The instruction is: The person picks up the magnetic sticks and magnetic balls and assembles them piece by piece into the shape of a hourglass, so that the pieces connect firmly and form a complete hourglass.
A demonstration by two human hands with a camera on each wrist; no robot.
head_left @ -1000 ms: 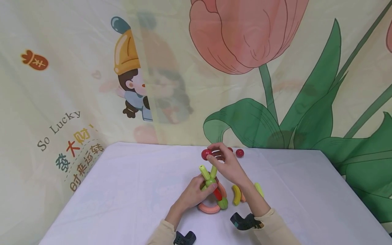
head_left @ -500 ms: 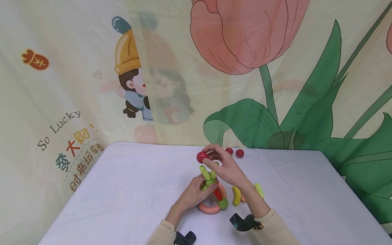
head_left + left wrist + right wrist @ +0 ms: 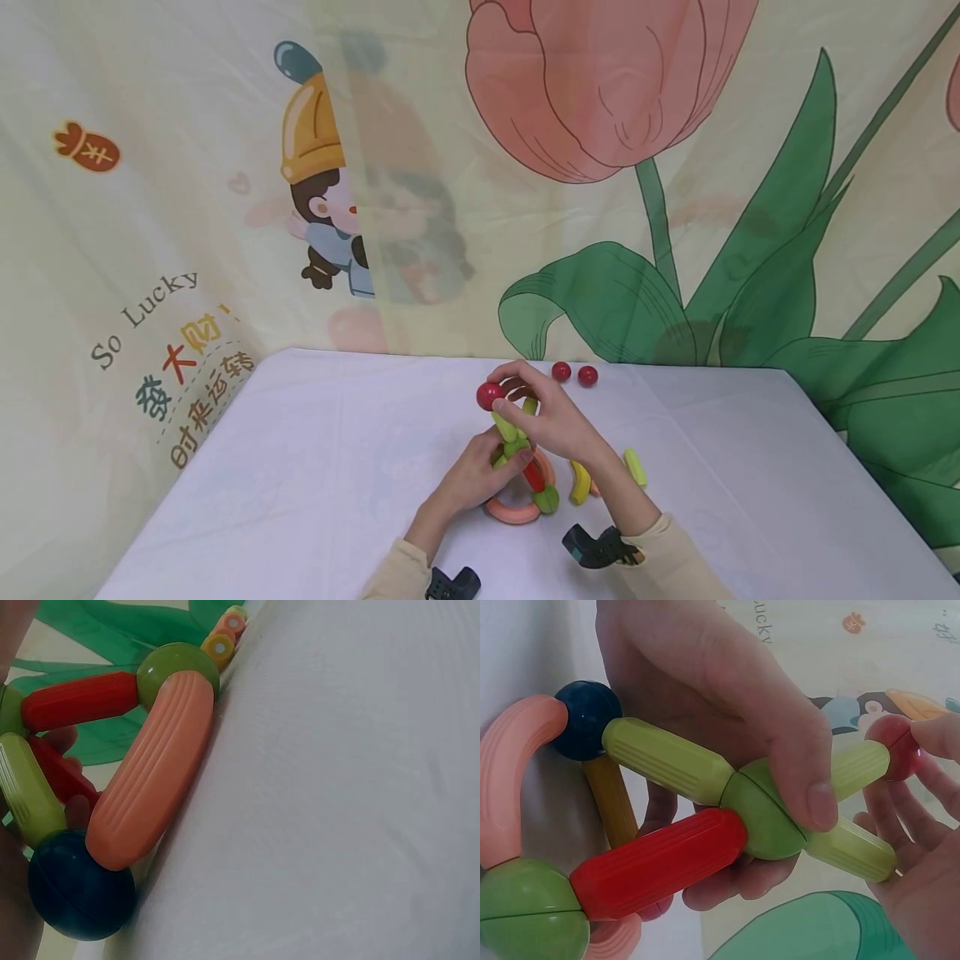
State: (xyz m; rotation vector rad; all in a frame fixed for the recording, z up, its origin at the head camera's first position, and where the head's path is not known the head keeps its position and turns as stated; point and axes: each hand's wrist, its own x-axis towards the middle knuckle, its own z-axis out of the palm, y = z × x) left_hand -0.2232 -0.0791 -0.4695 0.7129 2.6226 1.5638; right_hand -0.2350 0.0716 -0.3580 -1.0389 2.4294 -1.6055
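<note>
The left hand (image 3: 480,475) clasps the green plastic joint ball (image 3: 769,817) of the rod-and-ball toy frame (image 3: 521,467) on the desk (image 3: 300,483). The right hand (image 3: 551,421) pinches a red plastic ball (image 3: 490,396) at a yellow-green rod's (image 3: 859,769) tip; an off-centre push could skew that rod.

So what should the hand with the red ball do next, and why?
Probably ease the red ball the last bit onto the tip of the yellow-green stick. The right hand pinches the ball right at that stick's end, and the left hand grips the green ball joint, holding the toy steady. Whether ball and stick already touch is hard to tell.
</note>
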